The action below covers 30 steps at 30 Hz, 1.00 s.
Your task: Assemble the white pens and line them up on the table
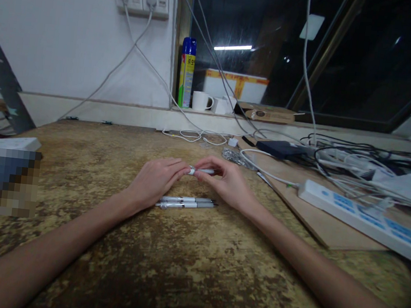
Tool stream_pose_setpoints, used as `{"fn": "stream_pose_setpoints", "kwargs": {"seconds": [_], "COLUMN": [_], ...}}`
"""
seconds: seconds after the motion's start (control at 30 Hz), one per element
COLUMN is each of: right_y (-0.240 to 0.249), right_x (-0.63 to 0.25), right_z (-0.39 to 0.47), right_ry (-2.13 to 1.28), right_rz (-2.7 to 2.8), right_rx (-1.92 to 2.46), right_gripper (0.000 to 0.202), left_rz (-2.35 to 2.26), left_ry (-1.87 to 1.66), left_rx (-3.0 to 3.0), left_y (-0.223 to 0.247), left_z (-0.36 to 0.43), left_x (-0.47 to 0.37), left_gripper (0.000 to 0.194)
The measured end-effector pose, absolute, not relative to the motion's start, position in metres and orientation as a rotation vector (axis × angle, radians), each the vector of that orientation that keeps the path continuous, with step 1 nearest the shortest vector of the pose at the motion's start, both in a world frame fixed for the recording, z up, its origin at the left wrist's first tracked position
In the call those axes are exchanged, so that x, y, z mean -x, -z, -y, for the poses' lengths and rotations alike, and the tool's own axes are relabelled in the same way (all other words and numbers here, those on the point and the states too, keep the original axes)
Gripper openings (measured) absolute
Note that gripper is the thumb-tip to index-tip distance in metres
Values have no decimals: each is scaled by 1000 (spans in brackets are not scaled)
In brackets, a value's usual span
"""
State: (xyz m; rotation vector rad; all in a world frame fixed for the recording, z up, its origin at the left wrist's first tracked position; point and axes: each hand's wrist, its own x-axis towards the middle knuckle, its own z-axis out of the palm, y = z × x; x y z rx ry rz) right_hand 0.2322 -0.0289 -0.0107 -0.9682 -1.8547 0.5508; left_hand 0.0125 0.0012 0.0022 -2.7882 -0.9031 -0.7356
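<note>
Both hands meet over the middle of the worn wooden table (179, 264). Between their fingertips is a white and grey pen (192, 171), lying roughly level. My left hand (159, 176) is closed round its left end, which the fingers mostly hide. My right hand (227, 178) pinches it from the other side, with the pen's grey part showing between thumb and fingers. Just below the hands, two similar pens (185, 204) lie side by side on the table.
A white power strip (360, 217) rests on a brown board (315, 224) at the right, beside tangled cables (340, 163). Behind the hands are a crumpled clear packet (235, 156) and a white cable (189, 135). A spray can (186, 73) and mug (202, 100) stand on the sill.
</note>
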Motion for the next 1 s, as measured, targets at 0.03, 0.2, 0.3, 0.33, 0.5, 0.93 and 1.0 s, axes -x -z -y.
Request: {"fn": "stream_pose_setpoints", "kwargs": {"seconds": [0.03,0.2,0.3,0.33,0.5,0.93,1.0], "right_y": [11,9,6,5,5,15,16], "right_x": [-232,-233,-232,-232,-233,-238,-238], "right_z": [29,30,33,34,35,16,15], "right_ry": [-541,-454,-390,-372,-260,-630,-641], "right_rz": [1846,1840,1867,1877,1874,1605,1613], "right_rx": [962,969,971,972,974,859,871], "right_gripper": [17,14,10,10,10,7,9], "left_rz": [906,919,928,929,951,944,928], "left_ry": [737,754,771,773,803,1187,1173], "left_rx": [2792,2800,2809,2819,2875,3048,3052], "left_y": [-2,-2,-3,-3,-3,-2,-2], "left_z": [-2,-3,-2,-2,-4,-14,-14], "left_x": [-12,-12,-13,-13,-10,-4,-3], "left_gripper": [39,36,36,36,34,29,29]}}
